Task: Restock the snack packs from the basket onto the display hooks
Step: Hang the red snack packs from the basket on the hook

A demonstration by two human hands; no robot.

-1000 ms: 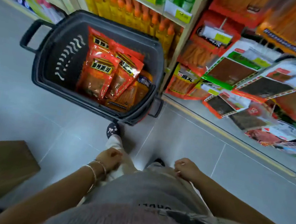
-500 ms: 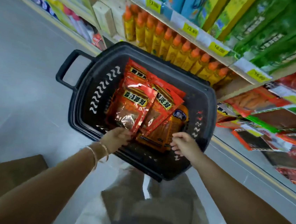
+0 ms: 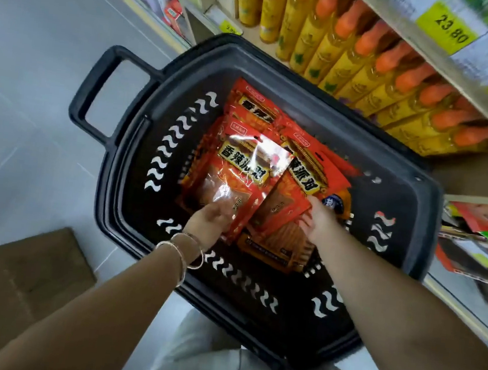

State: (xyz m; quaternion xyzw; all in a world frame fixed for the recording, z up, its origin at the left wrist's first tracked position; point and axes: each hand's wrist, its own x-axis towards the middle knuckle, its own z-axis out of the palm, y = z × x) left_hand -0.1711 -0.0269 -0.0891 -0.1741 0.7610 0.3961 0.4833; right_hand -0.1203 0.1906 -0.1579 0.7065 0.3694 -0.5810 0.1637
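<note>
A black plastic basket (image 3: 123, 172) stands on the floor below me, holding several red snack packs. My left hand (image 3: 210, 222) grips the lower edge of the top red snack pack (image 3: 239, 173), which has a clear window and yellow label. My right hand (image 3: 318, 222) reaches in beside it, fingers spread and touching the lower corner of a second red pack (image 3: 291, 199). Under these lies an orange-brown pack (image 3: 278, 248). Snack packs on the display hooks (image 3: 484, 240) show at the right edge.
A shelf of yellow bottles with orange caps (image 3: 355, 61) runs just behind the basket, with yellow price tags (image 3: 447, 27) above. A brown cardboard box (image 3: 15, 281) sits on the grey tiled floor at lower left. The basket handle (image 3: 96, 91) sticks out to the left.
I have bent closer to the basket. Both hands moved from my knees into the basket; the left now holds the top pack and the right touches the pack beside it.
</note>
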